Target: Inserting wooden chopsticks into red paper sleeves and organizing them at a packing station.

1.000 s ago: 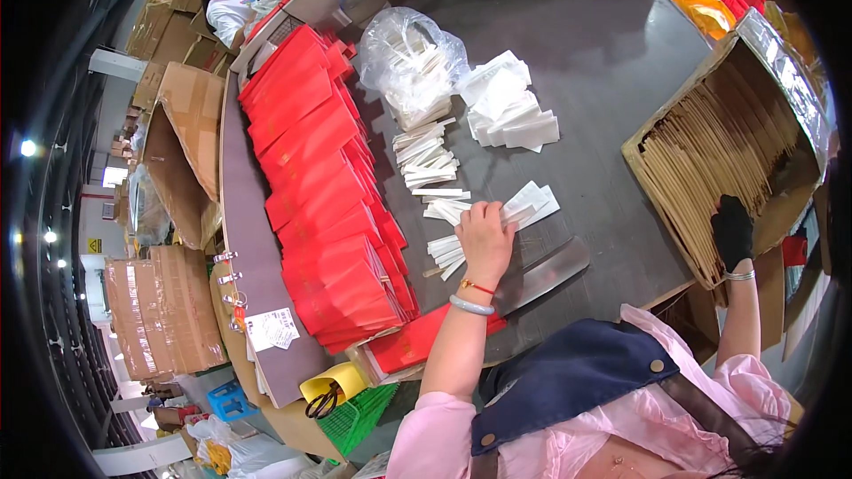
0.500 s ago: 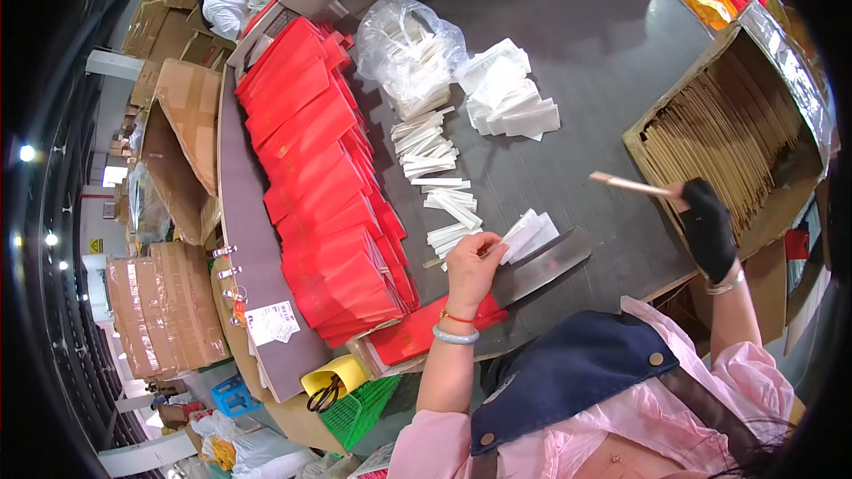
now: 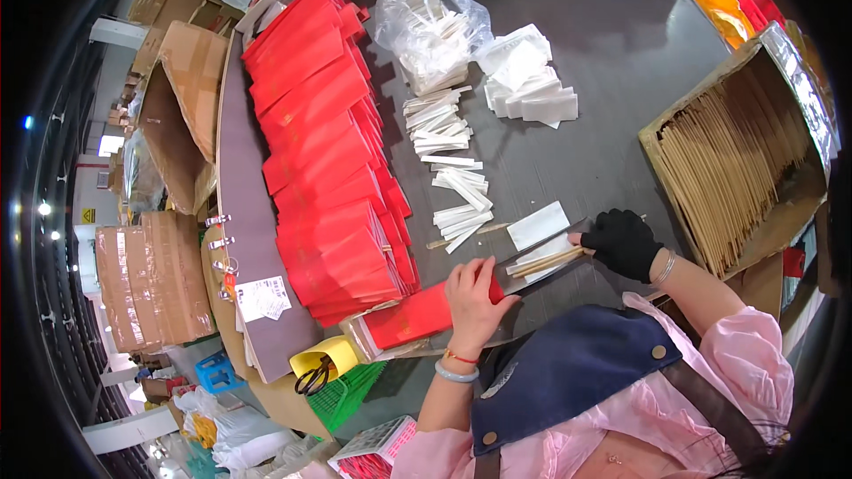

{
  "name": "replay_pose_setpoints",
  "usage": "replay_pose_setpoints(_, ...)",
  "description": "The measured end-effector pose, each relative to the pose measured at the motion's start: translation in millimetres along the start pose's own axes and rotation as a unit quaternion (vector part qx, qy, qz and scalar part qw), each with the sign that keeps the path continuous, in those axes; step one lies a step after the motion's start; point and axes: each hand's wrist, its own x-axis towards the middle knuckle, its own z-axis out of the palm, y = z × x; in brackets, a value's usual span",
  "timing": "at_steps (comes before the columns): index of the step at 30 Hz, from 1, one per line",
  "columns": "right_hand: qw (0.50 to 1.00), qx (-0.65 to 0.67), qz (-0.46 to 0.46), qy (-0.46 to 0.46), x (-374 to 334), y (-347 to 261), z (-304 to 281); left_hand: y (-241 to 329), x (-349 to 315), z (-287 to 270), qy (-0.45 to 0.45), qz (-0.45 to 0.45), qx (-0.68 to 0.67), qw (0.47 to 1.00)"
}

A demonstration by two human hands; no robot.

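My right hand (image 3: 626, 244), in a black fingerless glove, pinches the ends of wooden chopsticks (image 3: 548, 261). They lie low over a grey metal strip, with a white slip against them, and point at a red paper sleeve (image 3: 408, 315). Over the mouth of this sleeve rests my bare left hand (image 3: 475, 302), its thumb spread from the fingers; what its fingertips touch is partly hidden. A flat white packet (image 3: 538, 225) lies just beyond the strip. Several narrow white paper strips (image 3: 461, 186) form a row ahead of my left hand.
Overlapping red sleeves (image 3: 324, 160) fill the table's left side. A clear bag (image 3: 430, 27) and stacked white packets (image 3: 528, 80) sit farther back. An open carton (image 3: 652, 137) of wooden sticks stands right. A yellow holder (image 3: 328, 359) with scissors hangs at the near edge.
My right hand has brought the chopsticks from beside the carton leftward to the red sleeve. My left hand has left the white packets and moved onto the sleeve's mouth. The view has shifted slightly.
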Motion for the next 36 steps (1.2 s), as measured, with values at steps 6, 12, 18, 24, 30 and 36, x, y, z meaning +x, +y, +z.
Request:
replay_pose_setpoints(6,0.989,0.079,-0.082,0.094,22,-9,31,23,8,9,0.004,0.016,-0.021,1.000)
replay_pose_setpoints(12,0.886,0.424,0.129,0.134,23,-37,60,15,13,24,-0.004,0.033,0.005,0.999)
replay_pose_setpoints(18,0.997,0.039,-0.008,0.065,33,-48,6,19,27,3,-0.086,0.108,0.036,0.990)
replay_pose_setpoints(24,0.992,0.061,0.011,0.111,8,-27,-34,9,58,-108,-0.110,0.146,0.044,0.982)
replay_pose_setpoints(30,0.992,0.008,0.076,0.096,5,-35,-50,-39,38,-75,0.155,-0.039,0.171,0.972)
replay_pose_setpoints(36,0.996,-0.006,0.046,0.074,6,-46,-41,-9,-13,23,0.063,-0.233,-0.009,0.970)
